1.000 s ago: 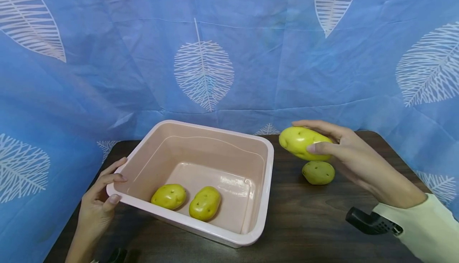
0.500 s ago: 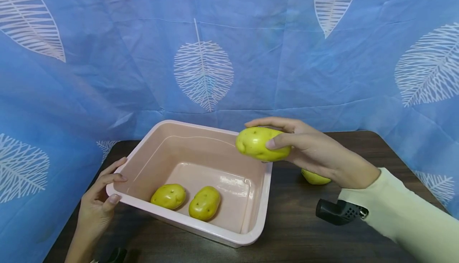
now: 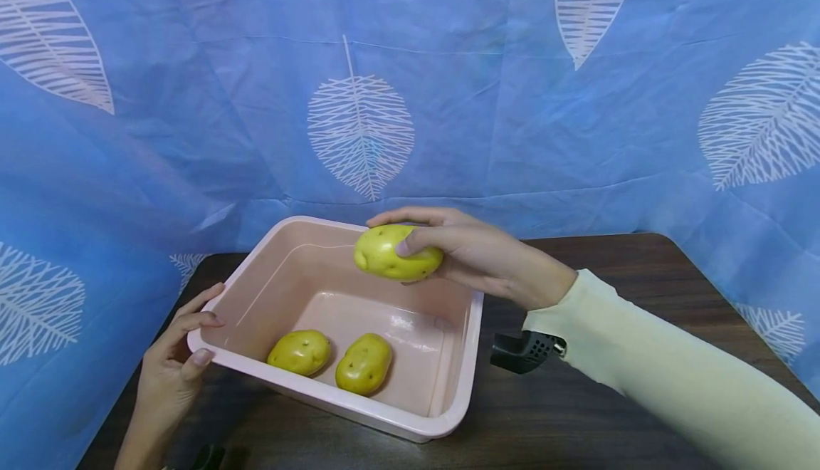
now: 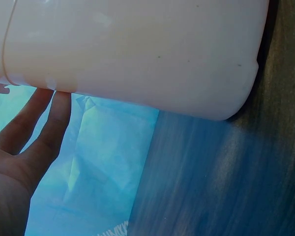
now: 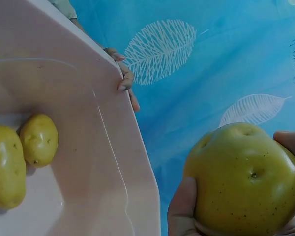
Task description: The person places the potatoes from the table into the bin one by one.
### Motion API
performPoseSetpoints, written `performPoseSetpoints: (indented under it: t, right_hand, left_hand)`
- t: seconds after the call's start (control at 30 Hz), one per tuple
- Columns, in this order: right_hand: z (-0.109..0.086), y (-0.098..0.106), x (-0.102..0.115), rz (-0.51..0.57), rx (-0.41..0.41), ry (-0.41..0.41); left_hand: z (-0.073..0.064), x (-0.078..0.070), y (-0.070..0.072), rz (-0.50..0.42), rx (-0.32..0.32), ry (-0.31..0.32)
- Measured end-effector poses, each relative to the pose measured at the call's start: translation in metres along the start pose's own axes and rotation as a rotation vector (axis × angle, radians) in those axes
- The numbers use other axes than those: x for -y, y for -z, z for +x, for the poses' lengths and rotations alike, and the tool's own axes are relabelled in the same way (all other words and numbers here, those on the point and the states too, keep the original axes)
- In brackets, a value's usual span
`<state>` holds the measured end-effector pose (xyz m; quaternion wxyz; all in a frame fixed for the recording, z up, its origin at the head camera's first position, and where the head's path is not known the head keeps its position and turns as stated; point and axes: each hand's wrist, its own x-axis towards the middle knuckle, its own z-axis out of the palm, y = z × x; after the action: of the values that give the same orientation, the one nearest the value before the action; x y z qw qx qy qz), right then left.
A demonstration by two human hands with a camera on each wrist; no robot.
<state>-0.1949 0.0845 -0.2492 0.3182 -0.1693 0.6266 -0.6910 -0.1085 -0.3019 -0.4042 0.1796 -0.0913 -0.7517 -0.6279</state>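
My right hand (image 3: 477,253) grips a yellow potato (image 3: 391,252) between thumb and fingers, held up over the back part of a pale pink plastic basin (image 3: 470,377). In the right wrist view this held potato (image 5: 246,182) fills the lower right, a thumb and fingertips around its sides. Two more yellow potatoes lie on the basin floor: one to the left (image 3: 300,352), the other, nearer the middle (image 3: 364,364). At the basin's left corner my left hand (image 3: 169,367) holds the rim, thumb on the near side. Its fingers (image 4: 56,123) reach the basin's outer wall in the left wrist view.
The basin stands on a dark brown wooden table (image 3: 615,399). Behind the table hangs a blue cloth (image 3: 461,128) with white leaf prints. A black wrist device (image 3: 527,352) is on the right forearm. That arm crosses the table's right side.
My right hand has carried its potato leftward from the table's right side to over the basin. The potato on the table at right is now hidden behind the arm. The left hand stays put.
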Motion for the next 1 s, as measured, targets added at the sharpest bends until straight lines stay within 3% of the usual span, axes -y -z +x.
performPoseSetpoints:
  t: [0.23,0.47,0.63,1.0]
  right_hand:
    - [0.028,-0.017,-0.002,0.003,0.008,-0.025]
    - [0.053,-0.028,-0.007,-0.027,0.025,-0.041]
    - [0.069,-0.031,-0.012,-0.037,0.021,-0.049]
    - [0.101,-0.037,-0.022,-0.056,-0.051,-0.109]
  left_hand:
    - [0.001,0.0,0.001,-0.021,-0.004,0.007]
    - [0.0,-0.001,-0.001,-0.043,0.023,-0.057]
    - [-0.001,-0.001,-0.001,-0.012,0.008,-0.027]
    - [0.0,0.0,0.0,-0.004,0.019,-0.028]
